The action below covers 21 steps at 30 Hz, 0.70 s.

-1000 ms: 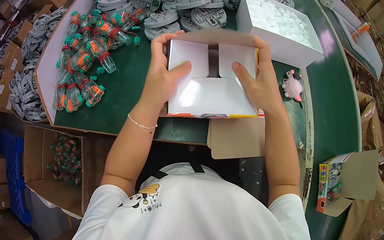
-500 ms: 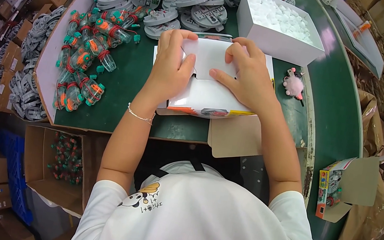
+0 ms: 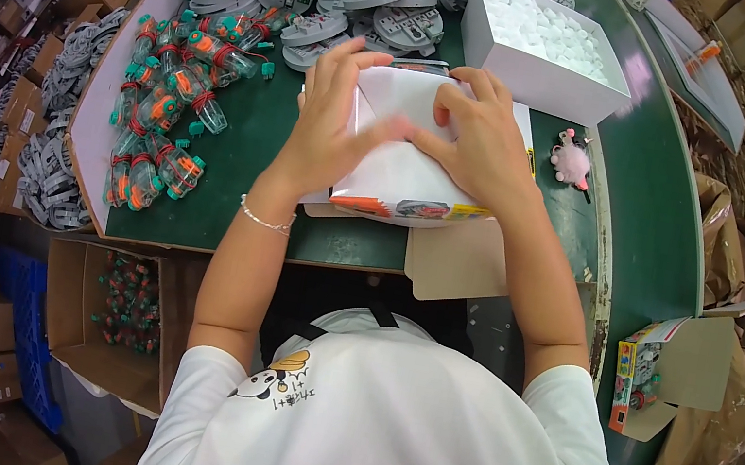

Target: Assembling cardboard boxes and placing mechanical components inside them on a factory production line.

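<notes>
Loads of teal-capped clear bottles (image 3: 158, 111) lay piled on the left of the green table (image 3: 232, 189). Next over, the left hand (image 3: 328, 117) was pretty open, fingers spread, thumb blurry over the white-topped carton (image 3: 412, 175). That sat mid-table, printed side facing the wearer, near edge running left-right; couldn't tell its long axis tbh. The right hand (image 3: 486, 143) was half curled on top, grip unclear. Pink toy (image 3: 572, 161) beyond.

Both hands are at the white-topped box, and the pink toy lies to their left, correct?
Not quite: the left hand and right hand are at the white-topped box, but the head view shows the pink toy lying to their right.
</notes>
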Motion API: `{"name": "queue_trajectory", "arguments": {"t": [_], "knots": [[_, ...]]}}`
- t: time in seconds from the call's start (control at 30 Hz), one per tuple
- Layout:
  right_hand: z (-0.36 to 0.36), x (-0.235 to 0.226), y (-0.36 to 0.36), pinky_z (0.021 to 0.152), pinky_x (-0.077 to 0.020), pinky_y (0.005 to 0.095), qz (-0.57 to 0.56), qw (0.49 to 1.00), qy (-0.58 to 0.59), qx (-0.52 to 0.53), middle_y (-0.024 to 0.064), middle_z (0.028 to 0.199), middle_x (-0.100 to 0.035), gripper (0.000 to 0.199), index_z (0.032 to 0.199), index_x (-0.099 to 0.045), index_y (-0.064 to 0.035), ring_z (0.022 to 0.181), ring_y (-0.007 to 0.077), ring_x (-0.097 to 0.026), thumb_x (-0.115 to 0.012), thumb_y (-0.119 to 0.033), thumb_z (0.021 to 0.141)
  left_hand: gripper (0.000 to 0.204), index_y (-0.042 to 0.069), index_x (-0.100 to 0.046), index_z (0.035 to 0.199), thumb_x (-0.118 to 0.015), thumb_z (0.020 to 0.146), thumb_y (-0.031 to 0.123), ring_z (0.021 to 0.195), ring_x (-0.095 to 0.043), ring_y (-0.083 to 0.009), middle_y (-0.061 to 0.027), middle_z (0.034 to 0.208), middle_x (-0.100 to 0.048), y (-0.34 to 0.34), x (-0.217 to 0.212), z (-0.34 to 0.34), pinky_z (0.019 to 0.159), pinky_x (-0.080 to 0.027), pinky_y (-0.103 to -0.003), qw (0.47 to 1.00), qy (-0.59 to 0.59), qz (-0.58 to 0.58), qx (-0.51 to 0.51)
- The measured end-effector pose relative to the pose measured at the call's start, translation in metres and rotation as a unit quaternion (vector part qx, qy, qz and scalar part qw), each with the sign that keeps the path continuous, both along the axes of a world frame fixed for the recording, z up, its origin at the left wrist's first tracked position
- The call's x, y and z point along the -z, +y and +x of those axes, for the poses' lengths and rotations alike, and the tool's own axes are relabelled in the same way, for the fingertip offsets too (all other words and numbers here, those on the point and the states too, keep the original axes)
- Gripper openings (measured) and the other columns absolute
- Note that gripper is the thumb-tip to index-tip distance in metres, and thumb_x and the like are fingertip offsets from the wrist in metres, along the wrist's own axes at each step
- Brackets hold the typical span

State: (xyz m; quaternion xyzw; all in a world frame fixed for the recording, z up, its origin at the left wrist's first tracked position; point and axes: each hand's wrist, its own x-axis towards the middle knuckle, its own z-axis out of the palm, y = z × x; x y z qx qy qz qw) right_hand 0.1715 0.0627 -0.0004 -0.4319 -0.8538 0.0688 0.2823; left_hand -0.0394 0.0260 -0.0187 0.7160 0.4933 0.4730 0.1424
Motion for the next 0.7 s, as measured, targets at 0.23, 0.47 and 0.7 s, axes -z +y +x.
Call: {"name": "queue_trajectory", "arguments": {"t": [0.23,0.47,0.7], "knots": [[0.025,-0.019,0.009,0.098,-0.05,0.0454,-0.164,0.947,0.256,-0.107,0.0188,0.136,-0.055,0.021,0.099,-0.062,-0.0023,0.125,0.0317,-0.054,-0.068,-0.021,0.093,0.121,0.014,-0.039,0.151,-0.088,0.047,0.05,0.136,-0.035,-0.0412,-0.021,0.15,-0.035,-0.029,-0.054,0.005,0.112,-0.033,-0.048,0.939,0.344,-0.022,0.002],[0.037,-0.015,-0.049,0.104,-0.0439,0.0414,-0.043,0.823,0.564,-0.062,0.0159,0.131,-0.059,0.03,0.123,-0.058,-0.004,0.122,0.0248,-0.056,-0.06,-0.004,0.093,0.127,0.014,-0.03,0.155,-0.093,0.049,0.047,0.138,-0.034,-0.0434,-0.0256,0.146,-0.037,-0.037,-0.041,-0.003,0.107,-0.038,-0.051,0.988,0.093,0.11,-0.063],[0.02,-0.016,-0.054,0.104,-0.0411,0.0422,0.018,0.972,0.182,-0.148,0.0158,0.118,-0.062,0.036,0.124,-0.058,-0.0044,0.113,0.0308,-0.059,-0.055,0.006,0.089,0.087,0.014,-0.043,0.147,-0.088,0.073,0.016,0.137,-0.037,-0.0414,-0.0251,0.151,-0.033,-0.044,0.028,0.036,0.104,-0.042,-0.044,0.91,-0.362,0.19,-0.07]]}}
